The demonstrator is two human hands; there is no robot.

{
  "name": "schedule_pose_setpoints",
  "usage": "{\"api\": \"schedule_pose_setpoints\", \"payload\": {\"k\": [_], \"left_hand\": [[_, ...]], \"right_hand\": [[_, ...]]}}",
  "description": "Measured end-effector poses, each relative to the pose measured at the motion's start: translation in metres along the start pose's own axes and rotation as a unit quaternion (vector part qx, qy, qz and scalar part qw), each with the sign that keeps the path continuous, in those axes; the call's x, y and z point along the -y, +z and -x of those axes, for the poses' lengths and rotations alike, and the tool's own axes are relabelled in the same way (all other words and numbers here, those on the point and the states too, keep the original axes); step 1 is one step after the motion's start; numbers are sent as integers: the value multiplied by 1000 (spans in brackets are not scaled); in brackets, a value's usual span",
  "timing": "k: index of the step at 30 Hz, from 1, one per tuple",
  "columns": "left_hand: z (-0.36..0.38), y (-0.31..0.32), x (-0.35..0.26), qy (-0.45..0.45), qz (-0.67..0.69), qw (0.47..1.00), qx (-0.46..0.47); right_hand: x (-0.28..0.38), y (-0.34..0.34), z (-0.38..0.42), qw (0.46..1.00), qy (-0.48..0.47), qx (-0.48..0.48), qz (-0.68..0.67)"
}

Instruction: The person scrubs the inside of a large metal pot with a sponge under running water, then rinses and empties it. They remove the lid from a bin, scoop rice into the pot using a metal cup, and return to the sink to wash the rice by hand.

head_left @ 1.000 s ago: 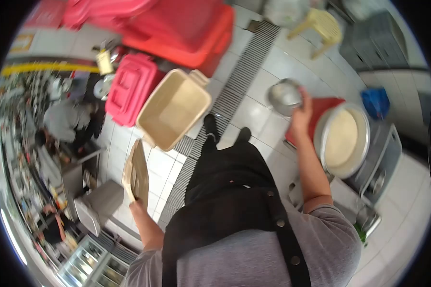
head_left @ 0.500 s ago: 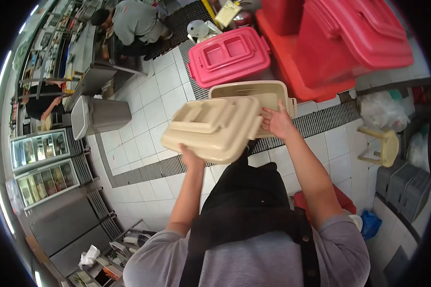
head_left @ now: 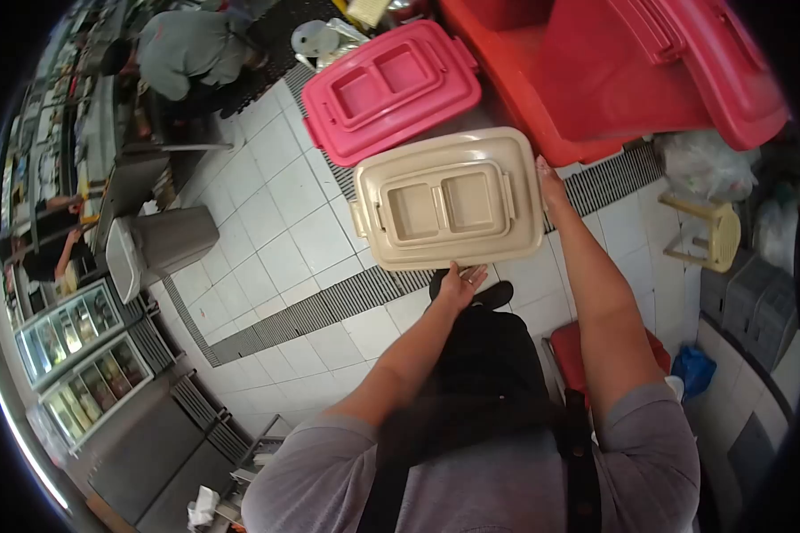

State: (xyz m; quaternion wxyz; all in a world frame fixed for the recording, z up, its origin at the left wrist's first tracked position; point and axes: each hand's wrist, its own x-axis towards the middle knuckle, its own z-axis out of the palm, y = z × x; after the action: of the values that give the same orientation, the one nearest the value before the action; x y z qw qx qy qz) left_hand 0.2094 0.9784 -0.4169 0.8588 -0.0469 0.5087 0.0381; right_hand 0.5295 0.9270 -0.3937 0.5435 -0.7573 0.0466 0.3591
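Observation:
A beige lid (head_left: 526, 200) with two recessed panels lies over the beige tub, whose body is almost wholly hidden beneath it. At the lid's near edge, my left hand (head_left: 462, 286) is open, palm partly up and fingers apart. My right hand (head_left: 551, 185) rests along the lid's right edge with its visible fingers stretched out, some of them hidden. Just beyond sits a tub with a pink lid (head_left: 357, 96), close to the beige one.
Large red bins (head_left: 613, 80) stand at the upper right. A grey bin (head_left: 164, 249) is to the left, near a bent-over person (head_left: 191, 53). A yellow stool (head_left: 716, 231) and grey crates (head_left: 751, 302) are at right. A drain grate (head_left: 302, 311) crosses the tiled floor.
The beige lid has gone from tilted in my left hand to lying over the tub. My left hand has moved right and let go. My right hand has shifted to the lid's right edge.

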Motion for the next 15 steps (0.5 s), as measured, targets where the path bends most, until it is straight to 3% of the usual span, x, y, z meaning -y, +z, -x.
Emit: {"api": "schedule_pose_setpoints", "payload": {"k": [1, 4, 5, 6, 8, 9, 10, 11, 12, 13, 15], "left_hand": [[-31, -36, -5, -49, 17, 996, 76], [-15, -28, -37, -93, -115, 988, 46], [7, -2, -52, -126, -280, 951, -22], [25, 20, -68, -153, -437, 882, -88], [43, 40, -97, 32, -568, 810, -141], [33, 26, -108, 234, -555, 768, -215], [51, 47, -121, 423, -649, 598, -204], [56, 62, -133, 499, -741, 375, -249], [61, 80, -136, 452, -792, 282, -297], [55, 85, -140, 453, -796, 277, -292], [38, 88, -149, 350, -790, 457, -210]], "right_hand": [[6, 2, 4, 1000, -2, 8, 21], [-20, 2, -10, 999, -8, 29, 28], [-29, 3, -15, 998, -24, 50, 16], [-20, 1, -7, 993, 33, 117, 1], [-43, 20, 4, 982, -116, 18, 149], [-39, 28, 19, 963, -145, 10, 228], [-32, 37, 37, 936, -170, 2, 307], [-28, 50, 55, 939, -165, -6, 302], [-23, 64, 70, 938, -104, -30, 328], [-17, 74, 77, 934, -43, -54, 352], [-1, 78, 73, 941, -8, -38, 336]]}}
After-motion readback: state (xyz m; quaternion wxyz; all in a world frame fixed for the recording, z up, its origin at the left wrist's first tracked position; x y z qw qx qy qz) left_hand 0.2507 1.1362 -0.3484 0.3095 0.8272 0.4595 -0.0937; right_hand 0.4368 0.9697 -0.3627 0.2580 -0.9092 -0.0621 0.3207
